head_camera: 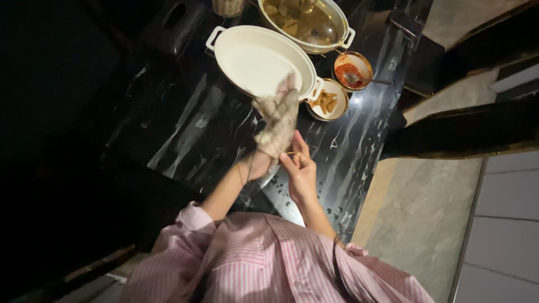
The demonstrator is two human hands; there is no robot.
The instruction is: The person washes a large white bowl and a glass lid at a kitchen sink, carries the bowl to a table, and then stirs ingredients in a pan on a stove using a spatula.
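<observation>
You have only one view here, from the camera on your head. It looks steeply down over your chest, so your striped pink shirt [264,264] fills the near bottom edge of the picture. The view faces forward and down along the black marble desk [185,129], which runs from near you to the far top edge. Your two forearms come up from the bottom, and the hands meet close to the middle of the picture, quite near to the camera. The far end of the desk, with a white oval dish [252,59], is still inside the view. On the right you see the pale floor [415,219]. The left side is very dark. There is no second view to share anything with.
</observation>
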